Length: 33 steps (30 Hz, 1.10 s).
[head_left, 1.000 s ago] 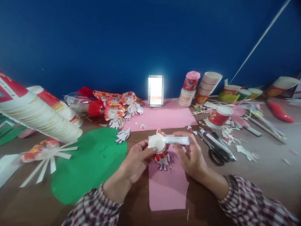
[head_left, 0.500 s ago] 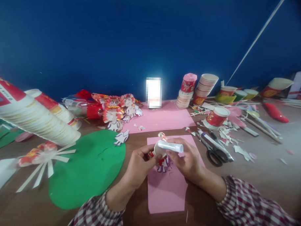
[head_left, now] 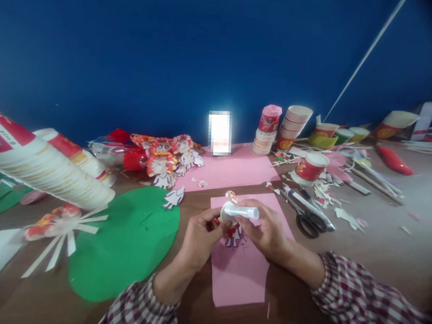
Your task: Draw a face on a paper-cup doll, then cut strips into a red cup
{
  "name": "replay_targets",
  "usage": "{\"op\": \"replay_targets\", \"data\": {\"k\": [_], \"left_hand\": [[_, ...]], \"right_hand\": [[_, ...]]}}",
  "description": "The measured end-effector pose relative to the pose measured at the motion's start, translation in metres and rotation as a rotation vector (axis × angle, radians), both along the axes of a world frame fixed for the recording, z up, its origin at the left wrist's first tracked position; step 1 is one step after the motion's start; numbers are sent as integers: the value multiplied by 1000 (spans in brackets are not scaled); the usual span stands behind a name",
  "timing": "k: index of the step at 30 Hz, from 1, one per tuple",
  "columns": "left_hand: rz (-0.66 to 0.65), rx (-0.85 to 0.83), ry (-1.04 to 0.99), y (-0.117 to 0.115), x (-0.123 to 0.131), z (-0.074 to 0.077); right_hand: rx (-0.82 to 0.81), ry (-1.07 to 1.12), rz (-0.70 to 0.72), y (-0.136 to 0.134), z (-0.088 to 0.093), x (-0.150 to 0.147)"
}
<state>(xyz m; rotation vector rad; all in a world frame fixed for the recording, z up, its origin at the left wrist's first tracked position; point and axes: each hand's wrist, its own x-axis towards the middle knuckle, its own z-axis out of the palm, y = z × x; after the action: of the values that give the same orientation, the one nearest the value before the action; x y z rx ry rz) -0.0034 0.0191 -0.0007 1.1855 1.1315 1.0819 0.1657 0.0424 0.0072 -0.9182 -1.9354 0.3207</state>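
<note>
My left hand (head_left: pixel 201 239) is closed on a small paper-cup doll (head_left: pixel 231 228) with a red fringed head and a white drawn body, held over a pink paper sheet (head_left: pixel 238 276). My right hand (head_left: pixel 265 230) grips a white glue stick tube (head_left: pixel 242 211), lying sideways with its tip against the doll's white cup bottom. Both hands meet at the middle of the brown table (head_left: pixel 376 252).
A green paper disc (head_left: pixel 124 244) lies to the left, with a cut-up cup with white strips (head_left: pixel 63 223) and stacked paper cups (head_left: pixel 49 168) beyond. Finished dolls (head_left: pixel 166 158) sit at the back. Scissors (head_left: pixel 306 217), a marker, scraps and more cups (head_left: pixel 298 122) lie to the right.
The doll and glue stick have come slightly lower and closer over the pink sheet, and the tube's tip has moved onto the cup bottom. The view shifted a little.
</note>
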Motion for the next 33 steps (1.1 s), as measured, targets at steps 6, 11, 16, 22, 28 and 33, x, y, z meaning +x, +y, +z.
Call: {"op": "replay_targets", "data": {"k": [6,11,16,22,28,33], "left_hand": [[11,36,53,0,-1,-2],[28,41,64,-1,-1,-2],[28,37,53,-2,0,-1],[-2,85,59,-3,1,4],[-17,73,70,-2,0,3],[-34,91,95,-2,1,3]], "right_hand": [[-3,19,-36,1,2,-1],[-12,13,-70,0,5,0],[-49,27,-81,-1,5,-2],[4,60,-60,-4,4,-5],[54,36,-24,-4,6,-5],[65,23,-25,-3,3,-4]]}}
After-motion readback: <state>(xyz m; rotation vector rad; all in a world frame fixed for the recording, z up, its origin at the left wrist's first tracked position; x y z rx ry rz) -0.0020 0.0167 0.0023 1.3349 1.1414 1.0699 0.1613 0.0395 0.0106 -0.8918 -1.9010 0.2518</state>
